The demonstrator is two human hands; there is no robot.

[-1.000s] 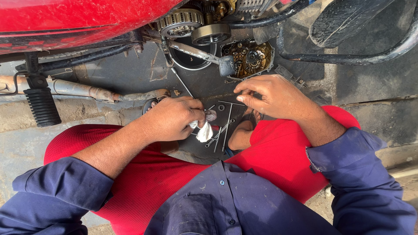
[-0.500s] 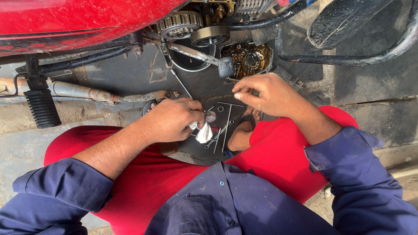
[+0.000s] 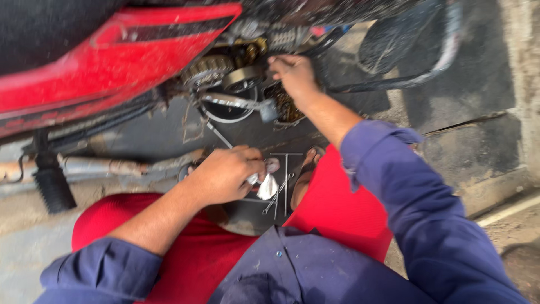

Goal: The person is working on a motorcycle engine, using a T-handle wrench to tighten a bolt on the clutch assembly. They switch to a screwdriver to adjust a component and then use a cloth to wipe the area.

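My left hand (image 3: 225, 175) is closed on a small white scrap of cloth or paper (image 3: 267, 186) over a dark tray (image 3: 247, 217) lying between my red-clad legs. My right hand (image 3: 293, 76) is stretched up to the open engine of a red motorcycle (image 3: 112, 62), its fingers on the oily gears (image 3: 284, 107) beside a round metal clutch part (image 3: 242, 76). Whether the right hand holds anything is hidden by blur. A grey metal lever (image 3: 236, 104) sticks out just below that hand.
Slim metal tools (image 3: 281, 188) lie on the tray by a sandalled foot (image 3: 306, 169). A rusty exhaust pipe (image 3: 112, 168) runs along the left, with a black rubber footpeg (image 3: 52, 188). A black footrest (image 3: 394, 39) and bent metal bar sit upper right over cracked concrete ground.
My right hand has left the tray area and reached up to the engine's gears. The view has tipped so that more of the red bodywork shows. The left hand stays put.
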